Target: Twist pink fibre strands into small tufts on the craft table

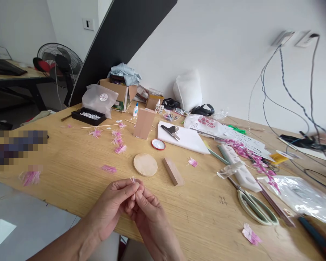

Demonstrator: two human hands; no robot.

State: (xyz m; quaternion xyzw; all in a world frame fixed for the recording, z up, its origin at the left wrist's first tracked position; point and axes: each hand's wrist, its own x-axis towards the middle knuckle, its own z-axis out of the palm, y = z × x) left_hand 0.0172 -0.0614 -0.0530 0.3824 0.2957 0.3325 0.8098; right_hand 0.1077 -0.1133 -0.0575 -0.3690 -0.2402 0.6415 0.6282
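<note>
- Left hand (114,197), right hand (150,210): both pinched closed, fingertips meeting; right's hold hidden.
- Wooden disc (145,165): just beyond the fingertips.
- Pale tuft (133,179): between left thumb and forefinger; light pinch, even strands advisable.

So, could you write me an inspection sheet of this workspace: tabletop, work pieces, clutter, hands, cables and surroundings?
Surface: wooden tabletop, with a few marks at the near right.
Work pieces: white-stranded tuft held up front; pink fringed tufts lie beyond.
Clutter: scissors, red-rimmed lid, wooden disc and wooden block, among many loose items.
Left hand: appears to pinch the white-stranded tuft.
Right hand: fingers bunched against the left; whether they grip anything is hidden.
Cables: several hang from wall sockets at the right.
Surroundings: fan at the back left; dark slanting panel before a white wall.
</note>
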